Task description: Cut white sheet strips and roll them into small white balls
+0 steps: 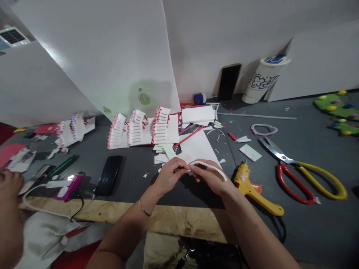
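In the head view, the white strip (213, 166) is held just above the bench (314, 231), a little in from the middle of its front edge; the left hand (171, 172) has thumb and finger pressed together at one end of it, and the right hand (208, 175) pinches close by, the rest arching back over that hand towards the wrist. The strip looks thin and springy, so a loosened grip could let it flick away or crease, and its free tail could snag on the wrist. The yellow glue gun (244, 178) lies just beside the right wrist, nozzle towards the back edge; a careless sweep of the forearm could knock it or, if hot (nothing here shows whether it is), bring skin or paper scraps (161, 158) against the tip. The big scissors (283, 157) lie partly open nearer the right edge, so a blind reach might meet the blades. Hard to make out is the meeting point of the fingertips: the fingers hide the strip's end and whatever small white bit is there. Another person's hand (10, 183) is cut off at the far left, and the green decoration (339, 104) at the right.
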The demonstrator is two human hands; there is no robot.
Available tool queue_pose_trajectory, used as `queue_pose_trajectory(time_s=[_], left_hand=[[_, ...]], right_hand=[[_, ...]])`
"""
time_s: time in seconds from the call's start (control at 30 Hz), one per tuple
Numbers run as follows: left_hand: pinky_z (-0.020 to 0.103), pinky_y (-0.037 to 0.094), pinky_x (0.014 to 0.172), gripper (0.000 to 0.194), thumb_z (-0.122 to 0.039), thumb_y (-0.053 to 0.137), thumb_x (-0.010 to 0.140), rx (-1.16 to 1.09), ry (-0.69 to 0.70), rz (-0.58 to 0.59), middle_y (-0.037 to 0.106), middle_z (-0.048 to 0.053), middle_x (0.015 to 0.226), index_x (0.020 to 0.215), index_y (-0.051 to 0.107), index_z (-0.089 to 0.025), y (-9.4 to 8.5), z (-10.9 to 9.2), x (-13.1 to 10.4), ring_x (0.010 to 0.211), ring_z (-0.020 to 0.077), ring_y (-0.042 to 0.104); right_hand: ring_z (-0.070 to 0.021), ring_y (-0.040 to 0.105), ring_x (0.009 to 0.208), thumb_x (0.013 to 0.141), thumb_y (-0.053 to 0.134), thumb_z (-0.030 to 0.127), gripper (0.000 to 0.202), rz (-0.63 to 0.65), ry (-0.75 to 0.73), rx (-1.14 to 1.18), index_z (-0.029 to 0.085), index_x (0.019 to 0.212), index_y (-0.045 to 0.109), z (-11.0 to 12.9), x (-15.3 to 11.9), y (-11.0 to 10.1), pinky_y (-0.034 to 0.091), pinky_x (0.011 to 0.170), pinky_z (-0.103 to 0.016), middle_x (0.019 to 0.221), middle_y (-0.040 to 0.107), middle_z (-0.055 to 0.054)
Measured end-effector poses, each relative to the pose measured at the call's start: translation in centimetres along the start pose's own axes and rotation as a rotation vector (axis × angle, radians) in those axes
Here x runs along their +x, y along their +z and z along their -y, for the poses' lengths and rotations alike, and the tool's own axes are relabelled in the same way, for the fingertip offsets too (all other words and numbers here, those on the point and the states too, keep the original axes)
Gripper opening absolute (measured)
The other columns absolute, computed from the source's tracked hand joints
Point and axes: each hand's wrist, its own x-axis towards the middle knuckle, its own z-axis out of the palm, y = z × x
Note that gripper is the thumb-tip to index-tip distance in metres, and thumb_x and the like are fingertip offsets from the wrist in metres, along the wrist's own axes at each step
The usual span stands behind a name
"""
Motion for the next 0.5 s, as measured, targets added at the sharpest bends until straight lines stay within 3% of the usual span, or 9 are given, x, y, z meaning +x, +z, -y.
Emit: queue_pose_trajectory(time_s=[0.1,0.23,0.5], left_hand=[[0.029,0.048,0.077,0.012,-0.023,0.054,0.092,0.164,0.068,0.095,0.063,0.004,0.085,0.085,0.062,-0.019,-0.3,0.1,0.1,0.082,0.0167,0.060],[0.029,0.047,0.075,0.013,-0.015,0.049,0.092,0.310,0.050,0.159,0.063,0.004,0.086,0.088,0.061,-0.018,-0.2,-0.1,-0.2,0.082,0.0170,0.059],[0.025,0.046,0.070,0.006,-0.017,0.057,0.089,0.216,0.051,-0.017,0.063,0.001,0.081,0.085,0.061,-0.019,0.4,-0.4,-0.7,0.076,0.0144,0.059]], right_hand=[[-0.0120,0.051,0.053,0.076,0.067,0.048,0.031,-0.046,-0.045,-0.147,0.018,0.066,0.064,-0.2,-0.1,-0.2,0.039,0.053,-0.026,0.061,0.059,0.002],[-0.0125,0.051,0.053,0.074,0.068,0.049,0.031,-0.099,0.031,-0.201,0.018,0.069,0.069,-0.9,0.1,-0.2,0.037,0.050,-0.025,0.060,0.061,0.001],[-0.0123,0.053,0.052,0.068,0.074,0.049,0.033,-0.072,0.048,-0.075,0.017,0.073,0.071,-1.1,0.2,-0.1,0.039,0.050,-0.025,0.062,0.063,0.000]])
